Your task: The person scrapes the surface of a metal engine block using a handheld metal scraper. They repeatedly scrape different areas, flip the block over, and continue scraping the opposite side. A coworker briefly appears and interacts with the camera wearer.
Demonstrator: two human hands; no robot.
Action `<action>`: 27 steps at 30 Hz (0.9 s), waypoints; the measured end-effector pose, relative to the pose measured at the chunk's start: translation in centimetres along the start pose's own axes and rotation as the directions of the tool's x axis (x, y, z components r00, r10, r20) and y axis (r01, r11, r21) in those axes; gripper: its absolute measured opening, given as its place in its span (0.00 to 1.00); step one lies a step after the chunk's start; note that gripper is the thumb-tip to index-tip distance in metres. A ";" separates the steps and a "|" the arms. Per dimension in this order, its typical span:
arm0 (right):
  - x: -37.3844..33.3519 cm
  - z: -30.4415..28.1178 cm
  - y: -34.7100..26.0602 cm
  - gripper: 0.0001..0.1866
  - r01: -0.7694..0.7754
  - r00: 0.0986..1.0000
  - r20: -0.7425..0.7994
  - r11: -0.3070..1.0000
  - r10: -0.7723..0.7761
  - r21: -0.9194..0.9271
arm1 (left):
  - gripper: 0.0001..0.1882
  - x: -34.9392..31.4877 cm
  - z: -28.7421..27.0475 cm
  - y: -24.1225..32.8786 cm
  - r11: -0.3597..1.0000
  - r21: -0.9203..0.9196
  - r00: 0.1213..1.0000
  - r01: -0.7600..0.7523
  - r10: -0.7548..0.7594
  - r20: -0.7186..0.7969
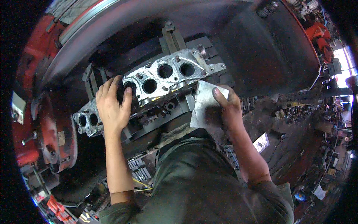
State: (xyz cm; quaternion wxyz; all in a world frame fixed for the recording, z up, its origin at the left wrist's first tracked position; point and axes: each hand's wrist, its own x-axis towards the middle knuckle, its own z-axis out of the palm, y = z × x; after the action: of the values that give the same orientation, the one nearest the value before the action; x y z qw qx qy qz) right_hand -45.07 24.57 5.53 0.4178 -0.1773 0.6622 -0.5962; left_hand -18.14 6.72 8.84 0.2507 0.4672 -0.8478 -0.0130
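Long silvery metal casting [139, 86] lay aslant, left end nearer, right end farther. Mottled, textured face turned up; row of round dark openings ran lengthwise, pair at left end, more toward right. Small studs stood among them; drilled lug jutted from right end. Left hand [113, 106] rested across it left of middle, covering part of face. And there, right: pale grey sheet [204, 100], creased, left edge uneven, sat tilted in right hand [232, 106], thumb on top, just near side of casting, near part shadowed.
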 end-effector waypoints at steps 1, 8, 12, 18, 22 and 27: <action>0.5 0.0 -0.3 0.18 0.138 0.990 0.031 0.985 -0.135 -0.106 | 0.24 0.0 0.0 0.0 1.000 -0.003 1.000 -0.007 0.007 -0.001; 1.2 0.3 -1.1 0.21 0.156 0.986 0.061 0.986 -0.153 -0.054 | 0.24 0.2 0.0 -0.1 1.000 -0.013 1.000 -0.005 0.005 0.005; 1.4 1.1 -1.3 0.20 0.151 0.987 0.043 0.988 -0.152 0.018 | 0.24 0.2 0.1 -0.1 1.000 0.007 1.000 -0.018 0.018 -0.002; 1.3 4.5 -1.1 0.16 0.295 0.952 0.000 0.921 -0.305 -0.253 | 0.25 0.3 0.1 -0.3 1.000 0.004 0.999 -0.022 0.022 0.025; 0.7 4.9 -2.0 0.18 0.198 0.980 0.002 0.964 -0.200 -0.176 | 0.25 0.3 0.1 -0.5 1.000 -0.005 0.999 -0.027 0.027 0.032; -1.2 4.6 -1.9 0.25 -0.307 0.947 0.210 0.875 0.243 0.373 | 0.26 0.3 0.2 -0.5 1.000 -0.010 0.999 -0.021 0.022 0.026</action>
State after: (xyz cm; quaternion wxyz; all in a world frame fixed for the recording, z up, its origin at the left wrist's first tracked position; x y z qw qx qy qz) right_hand -41.34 22.09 7.99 0.5767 -0.0380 0.5093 -0.6377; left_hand -17.96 6.12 8.69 0.2421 0.4565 -0.8559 -0.0208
